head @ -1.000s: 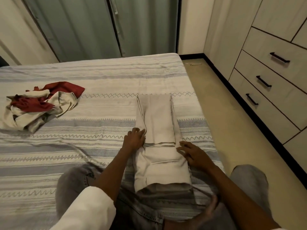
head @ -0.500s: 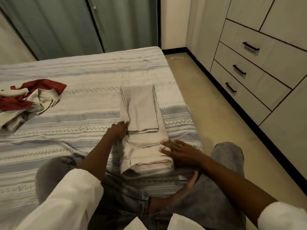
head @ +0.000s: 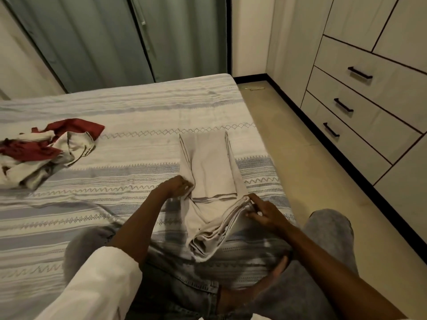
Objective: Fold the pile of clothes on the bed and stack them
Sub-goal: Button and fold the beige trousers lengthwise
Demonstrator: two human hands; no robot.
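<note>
just ahead of the right hand point(head: 263, 212) on the bed point(head: 129, 116), the beige garment point(head: 211, 172) lies half folded. that grip pinches its lifted near hem; the left hand point(head: 176, 187) curls onto the left edge. carry the hem forward evenly, keeping edges aligned. the unfolded pile point(head: 41, 153) waits far left.

The person wears a loose white long-sleeved top. The left sleeve point(head: 92, 285) is pushed up past the wrist, so the forearm is bare down to the left hand point(head: 176, 185). Only a small white edge of the right sleeve point(head: 258, 316) shows at the bottom of the view, well back from the right hand point(head: 263, 212). The legs are in faded grey jeans point(head: 328, 229) with visible stitched seams and a paler washed patch. One bare foot point(head: 258, 287) shows.
</note>
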